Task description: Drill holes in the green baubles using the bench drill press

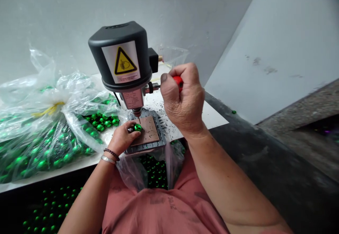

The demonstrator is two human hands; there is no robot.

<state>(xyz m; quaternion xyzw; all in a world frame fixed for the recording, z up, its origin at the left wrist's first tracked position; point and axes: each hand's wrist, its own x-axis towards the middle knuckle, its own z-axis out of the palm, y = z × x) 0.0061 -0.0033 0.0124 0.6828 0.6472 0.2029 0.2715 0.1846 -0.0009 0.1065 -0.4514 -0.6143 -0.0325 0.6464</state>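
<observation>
Green ball (pixel 137 127) pinched below the drill press (pixel 122 59)

Leftmost, a clear bag (pixel 75 94) of green balls (pixel 100 124) lies beside the machine, perhaps for easy reach. I see the left hand (pixel 123 137) closed on the ball over the brown board (pixel 150 130), presumably steadying it. The right hand (pixel 182 101) wraps around the red knob (pixel 179 83), likely for leverage.

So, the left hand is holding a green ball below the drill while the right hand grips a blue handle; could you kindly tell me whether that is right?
Not quite: the handle in the right hand is red, not blue, as the head view shows. The left hand does hold a green ball below the drill.
</observation>
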